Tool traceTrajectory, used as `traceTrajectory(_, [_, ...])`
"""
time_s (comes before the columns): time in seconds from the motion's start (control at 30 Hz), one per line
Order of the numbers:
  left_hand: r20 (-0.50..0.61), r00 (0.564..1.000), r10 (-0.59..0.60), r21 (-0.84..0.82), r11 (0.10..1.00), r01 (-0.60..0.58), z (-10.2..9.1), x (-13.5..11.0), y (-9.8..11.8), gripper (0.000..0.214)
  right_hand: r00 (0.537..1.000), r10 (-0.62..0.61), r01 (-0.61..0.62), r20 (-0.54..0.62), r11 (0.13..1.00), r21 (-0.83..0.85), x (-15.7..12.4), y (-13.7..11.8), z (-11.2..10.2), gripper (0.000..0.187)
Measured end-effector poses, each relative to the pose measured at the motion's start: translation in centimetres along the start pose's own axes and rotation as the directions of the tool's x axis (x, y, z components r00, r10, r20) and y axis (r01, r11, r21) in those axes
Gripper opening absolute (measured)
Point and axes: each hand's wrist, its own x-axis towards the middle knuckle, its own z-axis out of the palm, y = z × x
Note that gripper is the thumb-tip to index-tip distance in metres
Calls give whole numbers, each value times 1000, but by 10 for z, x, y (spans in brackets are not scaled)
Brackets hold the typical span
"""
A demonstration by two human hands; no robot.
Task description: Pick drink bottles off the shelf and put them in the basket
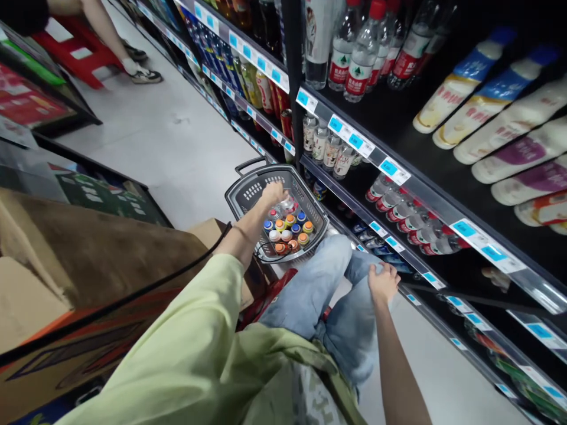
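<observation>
My left hand (pixel 274 193) reaches into a grey plastic shopping basket (pixel 243 188), its fingers closed at the top of a clear bottle with a red label (pixel 289 205). My fingers partly hide that bottle. Beside it, several upright bottles (pixel 290 220) with orange, blue and white caps fill the near part of the basket. A red-capped clear bottle (pixel 273 213) stands just below my hand. My right hand (pixel 383 283) rests on my jeans (pixel 310 283) at the knee, fingers apart and holding nothing.
Shelves on the right hold red-capped water bottles (pixel 358 77), white bottles with blue caps (pixel 447 100) and small bottles (pixel 330 150). Cardboard boxes (pixel 88 260) stand at the left, crossed by a black cable (pixel 133 298). Another person's foot (pixel 144 74) is near a red stool (pixel 82 47).
</observation>
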Motion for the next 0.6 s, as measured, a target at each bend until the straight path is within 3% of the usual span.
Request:
traceTrajectory(0.1, [-38, 969, -243, -154, 960, 235, 14, 13, -32, 63, 1000, -13, 14, -14, 1000, 13, 3, 5, 1, 50])
traceTrajectory(0.2, [-56, 916, -396, -314, 878, 361, 32, 32, -59, 63, 998, -32, 33, -54, 999, 16, 9, 10, 3, 51])
traceTrajectory(0.33, [-37, 870, -491, -431, 794, 429, 61, 60, -89, 57, 994, -90, 92, -68, 995, 28, 15, 18, 4, 55])
traceTrajectory(0.47, [2, 826, -563, -445, 739, 505, 94, 85, -108, 53, 971, -217, 224, -97, 972, 67, 19, 23, 2, 62])
traceTrajectory(0.6, [12, 853, -521, -414, 774, 478, 131, 112, -116, 51, 945, -307, 317, -115, 945, 82, 20, 15, -4, 63])
